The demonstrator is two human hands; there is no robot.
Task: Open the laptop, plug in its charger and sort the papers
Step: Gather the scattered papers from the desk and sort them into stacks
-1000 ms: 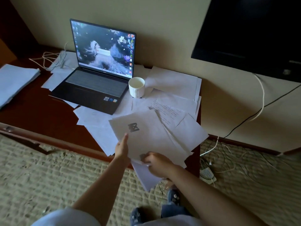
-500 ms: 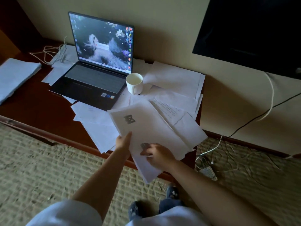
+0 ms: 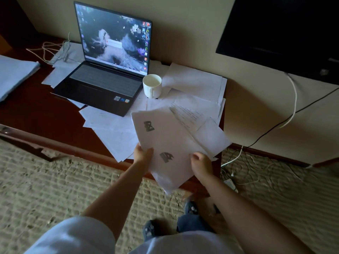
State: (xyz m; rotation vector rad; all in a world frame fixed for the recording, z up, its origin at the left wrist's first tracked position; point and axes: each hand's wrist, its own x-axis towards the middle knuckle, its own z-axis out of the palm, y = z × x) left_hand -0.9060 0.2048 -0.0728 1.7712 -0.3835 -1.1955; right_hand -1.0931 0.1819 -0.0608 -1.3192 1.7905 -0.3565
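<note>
A sheaf of papers [image 3: 170, 143] sits over the near right corner of the desk [image 3: 36, 114], its near end sticking out past the edge, and the top sheet carries two dark printed marks. The left hand [image 3: 143, 154] grips the sheaf's left edge, thumb on top. The right hand [image 3: 200, 165] holds the right side, fingers curled at the paper's edge. More loose sheets [image 3: 194, 83] lie spread across the right half of the desk, some under and beside the held bundle. The laptop [image 3: 108, 70] stands open further back and to the left, screen lit, resting partly on other sheets. A white mug [image 3: 152, 86] stands just right of the laptop's keyboard, touching the scattered paper. A tangle of white cable [image 3: 53, 50] lies at the far left behind the laptop, and a pale stack [image 3: 14, 74] sits at the left edge. On the right, a dark screen [image 3: 286, 30] hangs on the wall, with cords [image 3: 291, 99] trailing down to the carpet [image 3: 55, 184].
</note>
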